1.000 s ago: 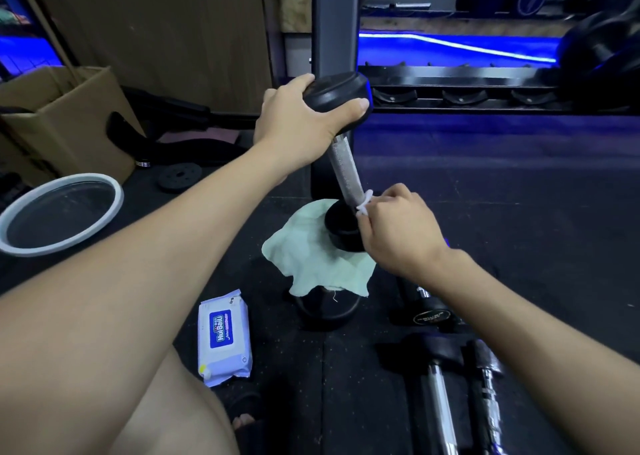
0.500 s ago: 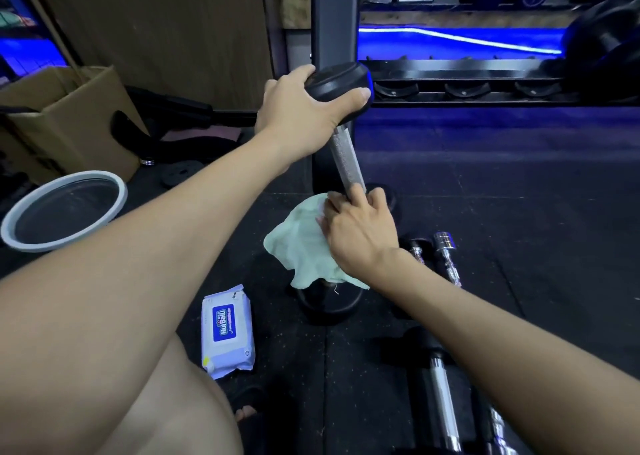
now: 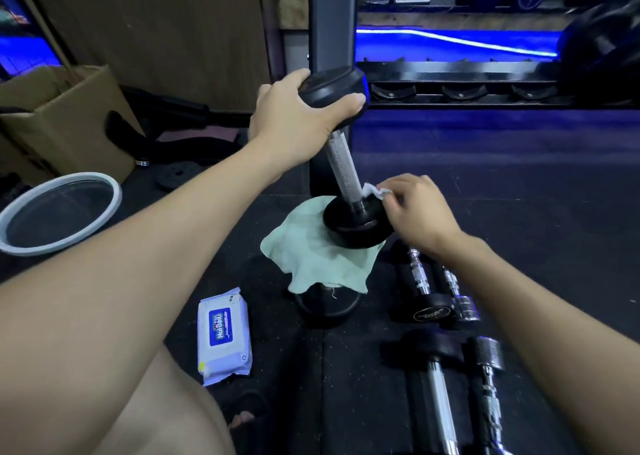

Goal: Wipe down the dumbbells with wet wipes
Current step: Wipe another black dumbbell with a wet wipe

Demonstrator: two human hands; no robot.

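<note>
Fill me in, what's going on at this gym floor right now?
A person is cleaning a black dumbbell with a knurled metal handle, stood on end on a pale green cloth. The left hand grips its upper head to steady it; the right hand pinches a white wet wipe against the handle's base. A white-and-blue wipes pack lies on the black floor nearby.

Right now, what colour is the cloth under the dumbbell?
Pale mint green cloth, clearest in the head view.

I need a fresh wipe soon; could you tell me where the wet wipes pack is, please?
The wet wipes pack lies on the floor, lower left of centre in the head view, just left of the green cloth.
</note>
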